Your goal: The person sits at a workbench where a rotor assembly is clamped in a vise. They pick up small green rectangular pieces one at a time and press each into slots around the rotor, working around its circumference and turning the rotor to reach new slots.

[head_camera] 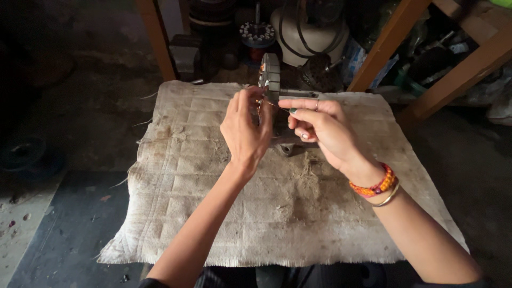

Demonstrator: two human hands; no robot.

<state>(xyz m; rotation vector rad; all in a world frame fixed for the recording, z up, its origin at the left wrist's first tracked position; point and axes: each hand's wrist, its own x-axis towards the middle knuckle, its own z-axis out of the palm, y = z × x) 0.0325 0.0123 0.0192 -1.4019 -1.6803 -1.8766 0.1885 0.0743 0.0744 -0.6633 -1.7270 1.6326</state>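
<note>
A round metal stator (270, 76) with copper windings stands upright on a small metal stand (287, 144) at the far side of a dirty quilted cloth (277, 213). My left hand (244, 130) is raised just left of the stator, fingertips pinched on a thin copper wire (271, 104). My right hand (320, 128) holds the same wire from the right, index finger stretched toward the stator. Orange and gold bangles sit on my right wrist.
Wooden legs (156, 37) and a slanted wooden brace (389, 40) frame a cluttered shelf behind the cloth. A pale motor housing (309, 32), a second wound core (257, 33) and assorted parts lie there. Dark floor surrounds the cloth.
</note>
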